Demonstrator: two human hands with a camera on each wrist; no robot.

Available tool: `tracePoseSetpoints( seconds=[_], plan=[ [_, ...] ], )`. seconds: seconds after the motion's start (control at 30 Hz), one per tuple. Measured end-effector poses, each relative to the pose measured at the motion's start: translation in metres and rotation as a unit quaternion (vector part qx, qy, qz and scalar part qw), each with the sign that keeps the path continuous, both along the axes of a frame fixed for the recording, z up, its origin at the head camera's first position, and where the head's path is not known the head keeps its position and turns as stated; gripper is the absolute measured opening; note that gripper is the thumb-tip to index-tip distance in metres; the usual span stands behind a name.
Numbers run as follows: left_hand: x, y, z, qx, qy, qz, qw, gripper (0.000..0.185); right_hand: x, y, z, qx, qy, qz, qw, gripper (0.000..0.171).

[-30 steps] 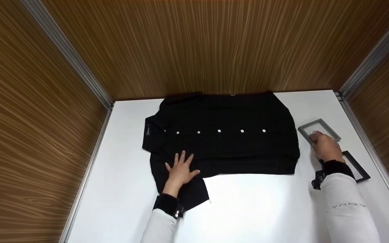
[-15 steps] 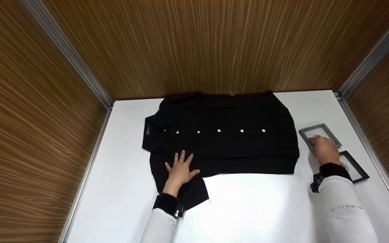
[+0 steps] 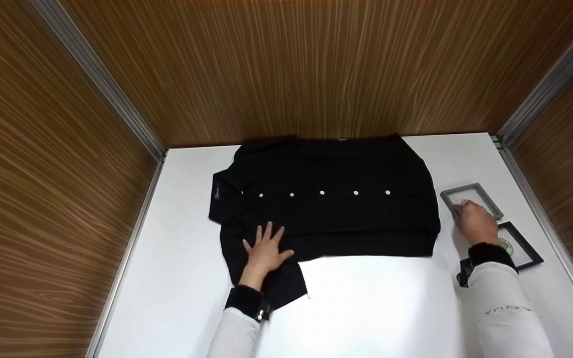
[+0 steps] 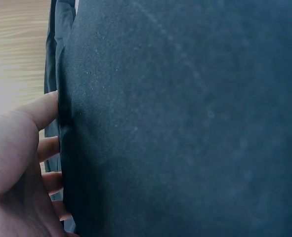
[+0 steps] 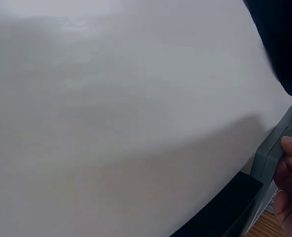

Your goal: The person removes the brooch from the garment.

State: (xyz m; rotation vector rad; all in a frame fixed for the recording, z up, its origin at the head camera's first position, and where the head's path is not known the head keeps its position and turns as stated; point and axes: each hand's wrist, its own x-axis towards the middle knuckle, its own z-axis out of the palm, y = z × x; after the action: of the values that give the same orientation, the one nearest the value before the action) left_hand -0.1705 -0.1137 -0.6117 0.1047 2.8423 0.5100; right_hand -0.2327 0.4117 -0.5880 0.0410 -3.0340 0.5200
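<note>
A black button-up shirt [image 3: 336, 174] lies flat across the white table, collar to the left, one sleeve pointing toward me. My left hand [image 3: 265, 252] rests on that sleeve with fingers spread. In the left wrist view the thumb and fingertips of the left hand [image 4: 17, 158] meet the dark cloth. To the right of the shirt, my right hand [image 3: 478, 224] holds a grey rectangular frame [image 3: 490, 200] by its near-left rim. A small silvery thing shows inside it by the fingertips. The right wrist view has the thumb on the grey frame [image 5: 271, 153].
A black frame [image 3: 530, 251] with a round, gold-toned piece inside lies just nearer than the grey one, partly behind the right wrist. The white table [image 3: 366, 308] is bounded by wood-grain panels [image 3: 286, 69] and metal edge rails [image 3: 122, 278].
My right hand has shifted the grey frame slightly toward me, up to the black frame, and turned it a little. The round piece shows more. The left hand and shirt stay put.
</note>
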Motion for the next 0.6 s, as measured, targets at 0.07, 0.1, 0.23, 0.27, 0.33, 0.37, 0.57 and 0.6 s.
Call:
tracePoseSetpoints(
  seconds=[0.07,0.1,0.23,0.27,0.33,0.37,0.57,0.6],
  plan=[
    [0.000,0.000,0.000,-0.001,-0.001,-0.001,1.0000,0.074,0.001,0.000,-0.001,0.008,-0.006,0.000,1.000,0.018],
    [0.001,0.000,0.000,0.001,0.000,-0.001,1.0000,0.074,0.002,0.000,-0.001,0.012,-0.007,0.001,1.000,0.019],
    [0.001,0.000,0.000,-0.004,-0.002,-0.001,1.0000,0.075,0.005,-0.002,-0.002,0.019,0.001,0.005,1.000,0.022],
    [0.001,0.000,0.000,-0.004,-0.002,0.000,1.0000,0.075,0.006,-0.003,-0.002,0.021,0.005,0.007,1.000,0.023],
    [0.001,0.001,0.000,-0.006,-0.002,0.000,1.0000,0.075,0.007,-0.004,-0.002,0.024,0.016,0.010,1.000,0.024],
    [0.000,0.001,0.000,-0.007,0.000,-0.001,1.0000,0.074,0.008,-0.004,-0.002,0.026,0.020,0.011,0.999,0.023],
    [-0.001,-0.003,0.004,0.007,0.008,-0.003,0.9999,0.073,0.010,-0.009,0.001,0.021,0.011,0.007,1.000,0.023],
    [-0.001,-0.004,0.005,0.013,0.009,-0.002,0.9999,0.073,0.011,-0.010,0.002,0.018,0.011,0.006,1.000,0.024]
  ],
)
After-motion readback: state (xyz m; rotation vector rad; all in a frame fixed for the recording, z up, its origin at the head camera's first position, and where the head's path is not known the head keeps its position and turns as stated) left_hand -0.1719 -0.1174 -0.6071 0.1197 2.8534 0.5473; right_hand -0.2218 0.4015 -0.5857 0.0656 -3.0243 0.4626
